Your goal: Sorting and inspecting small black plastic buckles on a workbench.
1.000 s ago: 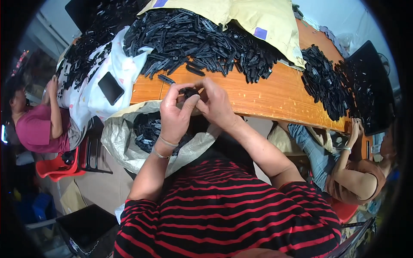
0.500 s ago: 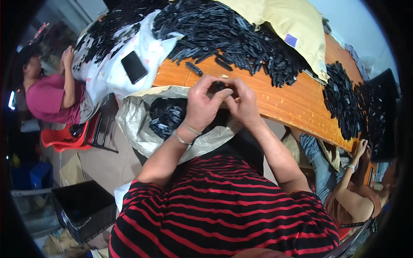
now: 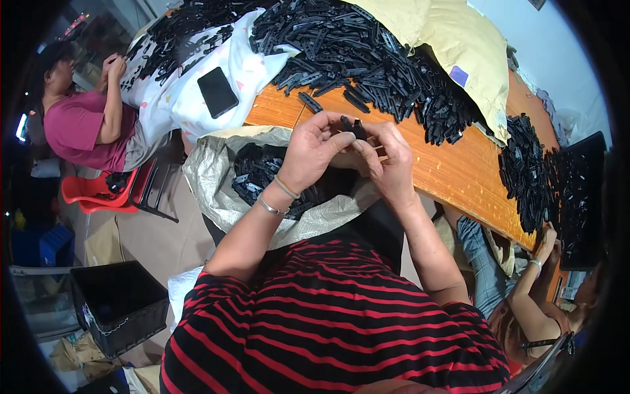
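Left hand (image 3: 316,150) and right hand (image 3: 395,163) pinch at least 1 black part (image 3: 355,127) between them; a slackened hold could drop it into the sack (image 3: 211,190), near left

The left hand (image 3: 316,150) and right hand (image 3: 392,161) cover much of the small black plastic piece (image 3: 355,127), obscuring its full shape. The left forearm (image 3: 244,240) hides part of the silver woven sack (image 3: 209,180); the upper edge crops the cream sack (image 3: 453,39).
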Available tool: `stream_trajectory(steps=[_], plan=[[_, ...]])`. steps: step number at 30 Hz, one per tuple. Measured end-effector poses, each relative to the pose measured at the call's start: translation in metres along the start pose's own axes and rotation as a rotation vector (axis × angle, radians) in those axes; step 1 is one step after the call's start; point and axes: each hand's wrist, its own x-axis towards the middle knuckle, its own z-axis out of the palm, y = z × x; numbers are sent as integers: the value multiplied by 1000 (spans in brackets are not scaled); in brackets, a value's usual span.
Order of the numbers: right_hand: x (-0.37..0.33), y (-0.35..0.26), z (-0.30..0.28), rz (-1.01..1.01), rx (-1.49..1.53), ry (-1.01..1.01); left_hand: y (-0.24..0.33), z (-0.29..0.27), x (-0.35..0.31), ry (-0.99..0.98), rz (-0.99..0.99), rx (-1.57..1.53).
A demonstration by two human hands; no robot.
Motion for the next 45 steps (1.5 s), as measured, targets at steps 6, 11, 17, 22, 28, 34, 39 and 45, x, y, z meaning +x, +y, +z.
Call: stream_trajectory(steps=[6, 11, 17, 22, 28, 34, 39, 45], plan=[[2, -7, -11, 152, 58, -175, 4, -7, -2, -82, -44, 93], [7, -1, -26, 67, -108, -233, 20, -15, 1, -134, -93, 349], [12, 3, -42, 234, 86, -156, 18, -23, -6, -45, -140, 160], [10, -17, -16, 168, 179, -52, 11, -7, -8, 6, -36, 22], [3, -17, -6, 139, 166, -46, 10, -5, -10, 32, 14, 67], [6, -16, -5, -15, 50, -5, 11, 8, -14, 80, 90, 120], [5, -17, -1, -161, -70, 66, 11, 23, -23, 131, 221, 374], [6, -19, 1, -43, 44, 78, 20, 26, -22, 179, 492, 782]])
